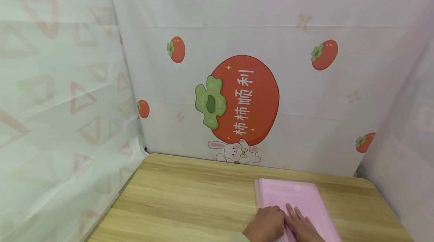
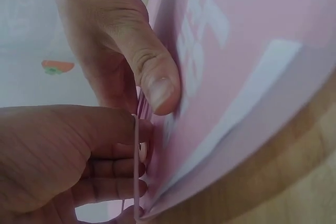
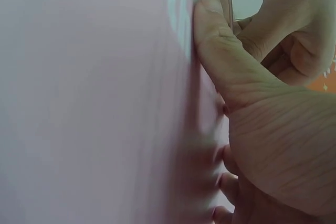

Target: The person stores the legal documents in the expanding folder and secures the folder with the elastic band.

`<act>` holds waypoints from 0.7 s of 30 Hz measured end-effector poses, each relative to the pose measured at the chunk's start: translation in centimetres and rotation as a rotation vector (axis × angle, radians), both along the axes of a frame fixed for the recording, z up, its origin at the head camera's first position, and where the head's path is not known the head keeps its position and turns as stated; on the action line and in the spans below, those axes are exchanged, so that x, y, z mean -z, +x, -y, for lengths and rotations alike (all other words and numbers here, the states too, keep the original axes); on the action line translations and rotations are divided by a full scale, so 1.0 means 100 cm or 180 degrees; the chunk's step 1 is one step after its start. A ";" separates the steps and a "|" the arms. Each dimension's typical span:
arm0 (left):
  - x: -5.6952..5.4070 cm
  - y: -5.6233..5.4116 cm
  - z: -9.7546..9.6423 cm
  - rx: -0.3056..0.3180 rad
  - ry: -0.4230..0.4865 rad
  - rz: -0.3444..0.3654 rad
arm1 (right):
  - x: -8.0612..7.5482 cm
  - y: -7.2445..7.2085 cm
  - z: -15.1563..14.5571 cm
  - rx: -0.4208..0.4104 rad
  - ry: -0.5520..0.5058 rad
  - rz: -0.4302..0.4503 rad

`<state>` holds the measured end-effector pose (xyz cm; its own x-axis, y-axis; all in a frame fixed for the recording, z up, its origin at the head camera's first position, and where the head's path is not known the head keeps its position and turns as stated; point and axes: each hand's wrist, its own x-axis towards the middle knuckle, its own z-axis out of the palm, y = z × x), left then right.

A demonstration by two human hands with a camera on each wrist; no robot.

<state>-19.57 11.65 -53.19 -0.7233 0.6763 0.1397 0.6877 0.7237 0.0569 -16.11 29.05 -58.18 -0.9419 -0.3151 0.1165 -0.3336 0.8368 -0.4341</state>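
Observation:
A pink folder (image 1: 325, 212) with a translucent cover lies on the table toward the right, with lines of print showing through it. My left hand (image 1: 266, 223) is at its left side with fingers curled. In the left wrist view, my left hand (image 2: 47, 156) pinches a thin pink edge (image 2: 137, 171) of the folder. My right hand (image 1: 301, 228) rests on the cover just to the right, fingers straight. Its thumb (image 3: 215, 38) presses on the pink surface in the right wrist view, and white lettering (image 2: 197, 40) shows near it in the left wrist view.
The wood-grain table (image 1: 183, 196) extends to the left of the folder. Behind it hangs a white cloth (image 1: 162, 4) printed with persimmons and a rabbit. Another patterned cloth (image 1: 61, 121) covers the left side, and a pale one (image 1: 407, 151) the right.

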 end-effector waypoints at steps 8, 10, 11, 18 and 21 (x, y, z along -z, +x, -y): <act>0.000 -0.001 0.000 0.0007 0.0056 0.0162 | -0.004 0.000 0.002 -0.0030 -0.0005 0.0024; 0.000 -0.001 0.000 0.0028 0.0058 0.0164 | -0.005 0.000 0.002 -0.0020 0.0007 0.0056; 0.000 -0.001 0.001 0.0037 0.0065 0.0167 | -0.005 0.001 0.002 -0.0021 0.0026 0.0053; 0.000 -0.002 0.001 0.0048 0.0113 0.0200 | -0.006 0.002 0.003 -0.0039 0.0037 0.0027; 0.000 -0.002 0.002 0.0065 0.0111 0.0166 | -0.008 0.003 0.003 -0.0042 0.0022 0.0056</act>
<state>-19.78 11.47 -53.22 -0.7164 0.6863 0.1260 0.6977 0.7066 0.1179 -15.84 28.70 -57.36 -0.9395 -0.3283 0.0977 -0.3371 0.8353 -0.4342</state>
